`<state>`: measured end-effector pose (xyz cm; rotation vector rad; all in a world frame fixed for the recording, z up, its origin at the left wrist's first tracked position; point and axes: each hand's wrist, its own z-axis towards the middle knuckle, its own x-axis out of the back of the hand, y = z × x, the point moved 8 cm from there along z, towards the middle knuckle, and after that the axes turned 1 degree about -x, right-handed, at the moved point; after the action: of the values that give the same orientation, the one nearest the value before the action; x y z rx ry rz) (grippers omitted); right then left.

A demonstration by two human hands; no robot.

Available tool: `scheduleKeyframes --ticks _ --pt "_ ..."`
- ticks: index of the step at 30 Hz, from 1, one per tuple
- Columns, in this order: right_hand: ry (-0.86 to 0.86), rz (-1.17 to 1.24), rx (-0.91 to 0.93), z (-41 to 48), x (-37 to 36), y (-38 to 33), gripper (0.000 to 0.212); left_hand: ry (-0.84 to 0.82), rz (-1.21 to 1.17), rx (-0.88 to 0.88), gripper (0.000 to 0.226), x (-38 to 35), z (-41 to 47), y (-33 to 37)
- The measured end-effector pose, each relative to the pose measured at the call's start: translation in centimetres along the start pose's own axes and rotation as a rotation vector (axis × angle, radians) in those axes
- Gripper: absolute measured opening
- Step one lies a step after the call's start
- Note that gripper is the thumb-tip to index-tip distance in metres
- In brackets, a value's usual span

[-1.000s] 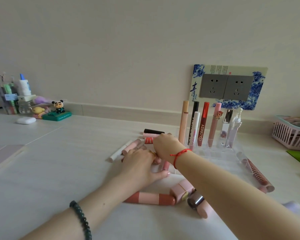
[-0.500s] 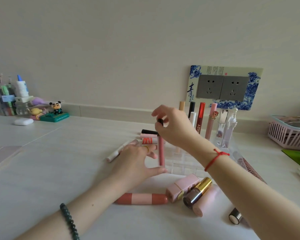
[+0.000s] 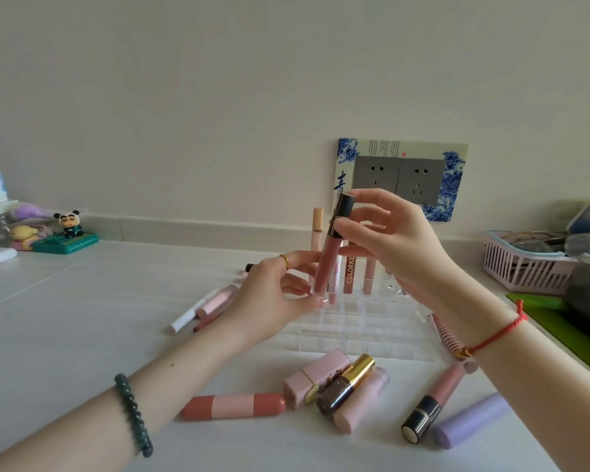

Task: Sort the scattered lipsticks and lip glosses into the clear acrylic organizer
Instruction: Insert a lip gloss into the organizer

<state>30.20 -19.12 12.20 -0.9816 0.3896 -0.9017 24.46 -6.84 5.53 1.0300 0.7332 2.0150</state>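
Both hands hold one pink lip gloss (image 3: 327, 257) upright above clear acrylic organizer (image 3: 355, 332): right hand (image 3: 394, 243) pinches black cap, left hand (image 3: 280, 294) pinches base. Loose lipsticks (image 3: 334, 390) on table (image 3: 82, 335).

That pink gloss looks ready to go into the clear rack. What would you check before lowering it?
1. Grip on the gloss: the right hand pinches it by the black cap and the left hand pinches its lower end: ok.
2. Gloss upright: cap up, leaning slightly right: ok.
3. Free slots in the rack: the front rows look empty: ok.
4. Lower end lined up over one slot: cannot tell, since the clear walls are hard to read.
5. Room beside the back-row tubes: they stand upright just behind the gloss; the gap is unclear: cannot tell.
6. Cap screwed tight: cannot tell.
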Motion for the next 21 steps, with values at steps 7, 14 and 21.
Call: scheduleKeyframes --ticks 7,14,21 --pt "0.074 -0.038 0.01 0.2 3.1 0.2 0.025 -0.018 0.031 -0.012 0.032 -1.8 1.4 -0.6" --pt "0.191 -0.179 0.026 0.6 5.5 1.7 0.028 0.237 0.027 0.083 0.022 0.6 1.4 -4.4" --pt "0.206 -0.292 0.014 1.0 5.1 4.0 0.027 0.011 0.111 0.289 0.055 -1.4 1.1 -7.9"
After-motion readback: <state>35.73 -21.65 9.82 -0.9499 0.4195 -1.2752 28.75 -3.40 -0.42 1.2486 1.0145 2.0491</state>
